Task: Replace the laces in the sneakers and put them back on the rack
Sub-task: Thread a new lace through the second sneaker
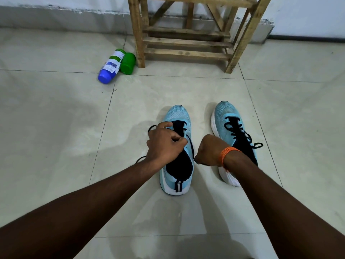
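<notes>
Two light blue sneakers stand on the tiled floor, toes pointing away from me. Over the left sneaker (177, 116), my left hand (164, 144) pinches its black lace (152, 127) near the tongue. My right hand (208, 151) is curled beside that shoe and holds the other end of the same lace, which runs taut along the shoe's right side. The right sneaker (226, 116) is laced in black, with a lace loop lying at its right. The wooden rack (186, 42) stands ahead by the wall.
A blue-capped bottle (111, 67) lies on the floor beside a green container (128, 63), just left of the rack's front leg. An orange band circles my right wrist. Open tiled floor stretches to the left and right of the shoes.
</notes>
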